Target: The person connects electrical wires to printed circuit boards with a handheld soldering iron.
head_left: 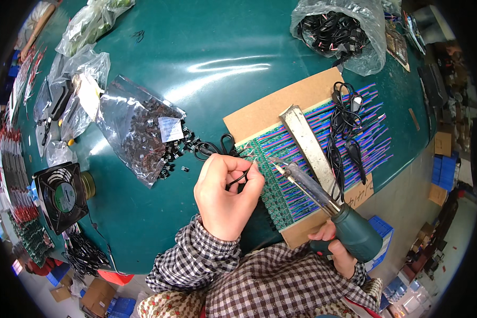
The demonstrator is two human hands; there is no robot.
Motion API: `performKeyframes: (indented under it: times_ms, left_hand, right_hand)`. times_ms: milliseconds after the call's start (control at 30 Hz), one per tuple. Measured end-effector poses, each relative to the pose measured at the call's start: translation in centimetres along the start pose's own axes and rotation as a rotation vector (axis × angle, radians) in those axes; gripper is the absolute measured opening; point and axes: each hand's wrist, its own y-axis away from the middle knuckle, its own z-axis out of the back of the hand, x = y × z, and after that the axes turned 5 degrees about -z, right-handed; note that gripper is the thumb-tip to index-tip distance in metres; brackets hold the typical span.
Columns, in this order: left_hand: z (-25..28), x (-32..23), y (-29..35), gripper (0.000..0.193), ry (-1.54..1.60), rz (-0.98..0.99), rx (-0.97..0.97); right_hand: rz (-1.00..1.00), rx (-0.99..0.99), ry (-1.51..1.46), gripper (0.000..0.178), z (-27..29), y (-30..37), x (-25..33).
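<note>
My left hand (222, 197) pinches a thin black cable (237, 181) between thumb and forefinger, its bare wire ends at the edge of a row of green circuit boards (273, 201). Wrapped round the handle of a green soldering gun (359, 233) is my right hand (340, 255). The gun's tip points left, close above the boards. Blue, pink and black wires (373, 130) run from the boards to the right. A worn metal bar (306, 140) lies across them, beside bundled black cables (350, 119). Everything rests on a cardboard sheet (281, 100).
Left of my hand, a clear bag (127, 127) spills small black parts. A black fan (62, 197) stands near the left edge of the green table (196, 32). At the back right sits a plastic bag of black cables (334, 34). More boards (16, 169) are stacked far left.
</note>
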Motion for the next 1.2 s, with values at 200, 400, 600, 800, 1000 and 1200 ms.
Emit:
performKeyframes:
  times_ms: [200, 400, 600, 800, 1000, 1200]
  left_hand:
    - [-0.1, 0.0, 0.3, 0.014, 0.006, 0.015, -0.041]
    - [0.3, -5.8, 0.3, 0.022, -0.456, -0.531, -0.02]
    - [-8.5, -9.6, -3.7, 0.019, -0.138, -0.744, 0.22]
    - [-9.7, -9.7, -4.6, 0.013, 0.221, -0.641, 0.119]
    - [-6.8, -12.1, -4.5, 0.016, 0.866, -0.122, 0.365]
    - [-1.8, -11.8, 0.3, 0.01, 0.7, 0.014, 0.476]
  right_hand:
    - [0.186, -0.006, -0.278, 0.047, 0.4, -0.4, 0.4]
    - [0.696, -0.312, -0.476, 0.045, 2.4, -2.2, 2.3]
    - [0.766, -0.292, -0.564, 0.044, 5.4, -2.8, 2.8]
    - [0.812, -0.313, -0.566, 0.041, 6.1, -2.1, 2.4]
    - [0.796, -0.27, -0.526, 0.039, 5.9, -1.9, 2.8]
    - [0.659, -0.324, -0.228, 0.031, 1.0, -1.9, 7.5]
